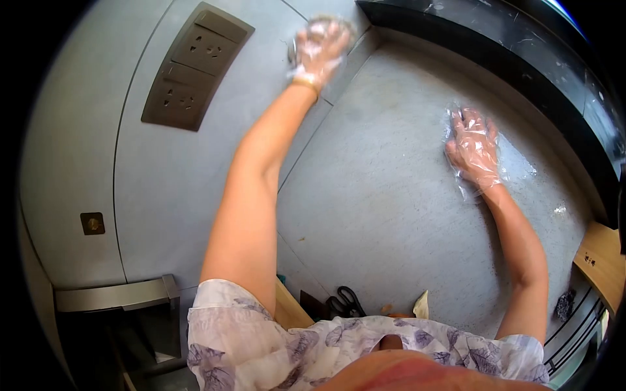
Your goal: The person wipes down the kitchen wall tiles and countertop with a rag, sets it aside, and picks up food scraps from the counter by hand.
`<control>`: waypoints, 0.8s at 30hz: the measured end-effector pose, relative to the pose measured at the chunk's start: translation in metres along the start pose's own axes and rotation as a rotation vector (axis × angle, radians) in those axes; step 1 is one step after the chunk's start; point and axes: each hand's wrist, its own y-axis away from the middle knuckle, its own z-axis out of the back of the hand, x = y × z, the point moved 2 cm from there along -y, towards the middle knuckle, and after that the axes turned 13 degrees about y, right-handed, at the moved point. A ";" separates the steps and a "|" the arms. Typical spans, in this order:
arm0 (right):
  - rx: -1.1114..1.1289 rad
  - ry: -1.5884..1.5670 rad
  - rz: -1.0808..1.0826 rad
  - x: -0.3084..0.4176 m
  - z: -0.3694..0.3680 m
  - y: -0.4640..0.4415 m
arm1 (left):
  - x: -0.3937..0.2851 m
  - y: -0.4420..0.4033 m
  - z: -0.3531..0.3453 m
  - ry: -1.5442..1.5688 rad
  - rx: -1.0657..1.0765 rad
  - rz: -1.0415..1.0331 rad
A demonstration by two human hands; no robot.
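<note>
My left hand (321,49), in a clear plastic glove, presses a greyish cloth or pad (339,25) against the grey tiled wall (261,52), right of the socket panel. Motion blurs the hand and the pad's edges. A yellow band circles that wrist. On the right, my right hand (475,140) wears a loose clear plastic glove and lies flat on the grey surface (378,182), fingers spread, holding nothing. Wet, shiny patches show on the surface beside it.
A brown socket panel (195,68) and a small square fitting (92,223) are on the wall. A black ledge (515,65) curves along the top right. Black-handled scissors (347,302) lie near my body. A wooden board (603,260) and dark rack stand at right.
</note>
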 end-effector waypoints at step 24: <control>0.030 0.032 -0.016 0.002 -0.002 -0.001 | -0.020 -0.067 0.043 0.049 -0.615 0.055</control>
